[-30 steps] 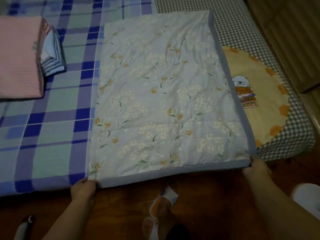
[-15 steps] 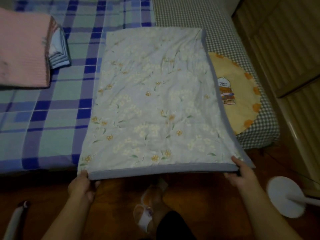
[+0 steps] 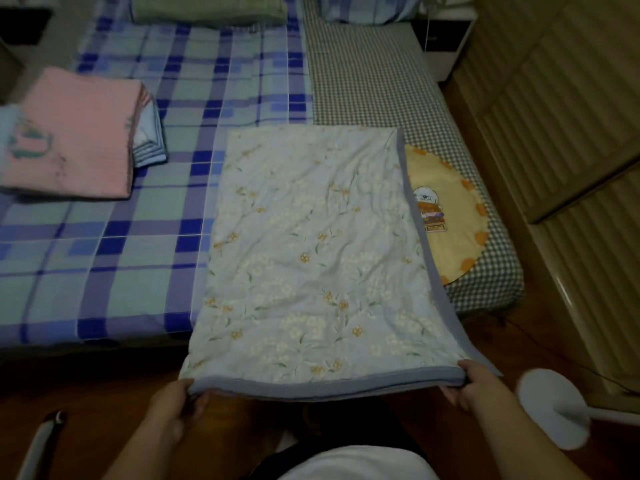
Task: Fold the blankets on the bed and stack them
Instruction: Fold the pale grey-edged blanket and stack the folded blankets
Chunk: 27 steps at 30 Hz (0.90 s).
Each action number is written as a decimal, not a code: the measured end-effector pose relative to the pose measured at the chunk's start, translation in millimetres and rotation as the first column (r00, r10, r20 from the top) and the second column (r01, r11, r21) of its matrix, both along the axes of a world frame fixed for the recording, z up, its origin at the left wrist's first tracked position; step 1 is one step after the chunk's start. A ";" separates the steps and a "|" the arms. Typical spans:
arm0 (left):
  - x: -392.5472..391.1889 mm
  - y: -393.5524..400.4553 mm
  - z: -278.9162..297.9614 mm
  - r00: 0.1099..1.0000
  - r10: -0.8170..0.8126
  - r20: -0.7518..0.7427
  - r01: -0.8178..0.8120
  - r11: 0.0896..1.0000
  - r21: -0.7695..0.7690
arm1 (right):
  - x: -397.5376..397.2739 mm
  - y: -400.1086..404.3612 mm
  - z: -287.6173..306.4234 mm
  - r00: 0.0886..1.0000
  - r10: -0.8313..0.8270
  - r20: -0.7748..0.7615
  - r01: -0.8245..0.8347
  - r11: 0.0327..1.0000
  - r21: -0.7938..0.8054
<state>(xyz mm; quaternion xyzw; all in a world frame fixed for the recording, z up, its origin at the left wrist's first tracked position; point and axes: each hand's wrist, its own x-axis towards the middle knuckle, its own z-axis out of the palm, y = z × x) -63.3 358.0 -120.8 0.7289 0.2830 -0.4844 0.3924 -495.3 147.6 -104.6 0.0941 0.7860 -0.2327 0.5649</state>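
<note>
The floral blanket [image 3: 311, 258] lies folded, grey-edged, half off the bed [image 3: 138, 220]; left hand [image 3: 173, 407] and right hand [image 3: 478, 386] each pinch a near corner.

Folded blanket [image 3: 311, 258] on bed [image 3: 104, 244], near edge overhanging; blanket stack [image 3: 79, 140] far left; mat [image 3: 450, 216] right.

Both bare forearms reached forward, left hand [image 3: 173, 401] and right hand [image 3: 476, 386] set wide apart, each with fingers curled, pinching a near corner of the blanket [image 3: 311, 258]
</note>
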 end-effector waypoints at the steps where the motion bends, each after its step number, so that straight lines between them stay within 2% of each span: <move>1: 7.6 -19.0 10.3 0.999 0.030 -0.023 -0.031 0.997 -0.066 | 6.1 -17.3 0.5 1.000 0.007 -0.015 -0.008 0.999 -0.036; 3: 36.2 -68.2 29.3 0.985 0.174 -0.013 -0.173 0.957 -0.234 | 29.5 -73.4 15.7 0.993 0.107 -0.054 -0.116 0.975 -0.191; 4: 55.5 -98.0 38.6 0.970 0.244 -0.003 -0.232 0.917 -0.323 | 43.9 -107.1 29.3 0.994 0.101 -0.040 -0.108 0.954 -0.281; 6: 94.3 -168.4 60.9 0.937 0.349 0.005 -0.297 0.805 -0.513 | 70.8 -184.6 56.2 0.998 -0.021 0.051 0.040 0.917 -0.396; 8: 125.5 -234.8 87.7 0.937 0.344 0.051 -0.235 0.736 -0.635 | 97.7 -252.6 82.3 0.989 -0.016 0.150 0.091 0.858 -0.505; 10: 142.2 -307.6 102.3 0.959 0.251 0.129 -0.079 0.677 -0.732 | 127.4 -319.8 90.9 0.982 0.125 0.139 -0.018 0.803 -0.596; 12: 130.8 -336.8 103.8 0.940 0.131 0.315 0.138 0.698 -0.703 | 147.4 -342.9 90.0 0.966 0.255 0.044 -0.166 0.743 -0.648; 13: 126.3 -356.9 83.8 0.920 0.068 0.386 0.218 0.729 -0.649 | 159.7 -357.1 80.3 0.950 0.313 -0.022 -0.254 0.726 -0.638; 15: 102.9 -370.3 30.2 0.892 -0.045 0.449 0.269 0.853 -0.447 | 168.1 -362.0 35.7 0.940 0.320 -0.117 -0.329 0.766 -0.552; 17: 66.8 -348.3 -24.3 0.932 -0.148 0.330 0.234 0.942 -0.239 | 148.9 -337.9 -43.6 0.913 0.350 -0.211 -0.406 0.835 -0.372; 19: 37.8 -316.0 -65.7 0.994 -0.079 0.077 0.087 0.990 -0.113 | 111.5 -294.9 -118.3 0.873 0.398 -0.280 -0.448 0.883 -0.142; 21: 22.1 -297.0 -84.3 0.990 0.074 -0.122 -0.082 0.995 -0.059 | 91.9 -259.1 -150.3 0.930 0.332 -0.160 -0.354 0.925 -0.135; 22: 25.8 -296.7 -88.1 0.983 0.114 -0.143 -0.126 0.989 -0.075 | 101.6 -252.1 -141.5 0.956 0.289 -0.055 -0.294 0.944 -0.151; 24: 50.4 -299.4 -109.3 0.973 0.218 -0.074 -0.228 0.954 -0.192 | 122.6 -260.1 -120.1 0.972 0.202 0.122 -0.171 0.959 -0.227; 26: 83.4 -310.4 -120.9 0.948 0.318 -0.004 -0.305 0.904 -0.300 | 129.4 -278.1 -120.2 0.977 0.119 0.176 -0.065 0.956 -0.287; 27: 98.4 -313.0 -124.2 0.946 0.322 0.029 -0.294 0.895 -0.335 | 132.7 -288.5 -119.8 0.977 0.131 0.166 -0.072 0.945 -0.320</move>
